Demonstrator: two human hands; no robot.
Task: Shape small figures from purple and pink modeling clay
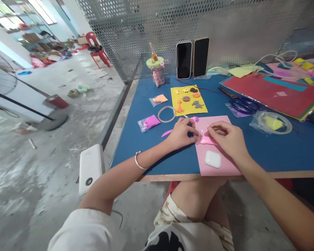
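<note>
My left hand point(181, 132) and my right hand point(225, 137) meet over a pink sheet point(214, 167) lying on the blue table point(136, 139). Both hands have their fingers pinched on a small lump of pink clay point(206, 140) that rests on the sheet. A white earbud case point(212, 159) sits on the same sheet, just in front of my right hand. A thin pink strip point(166, 132) lies left of my left hand. A silver bangle circles my left wrist.
A yellow sheet point(199, 109) carries several small clay animals. Nearby lie bags of pink clay point(149, 122) and orange clay point(159, 99), a ring point(166, 114), scissors point(242, 103), coloured sheets point(277, 96), two phones point(192, 59), a cup point(157, 69). A power bank point(90, 167) lies at the left.
</note>
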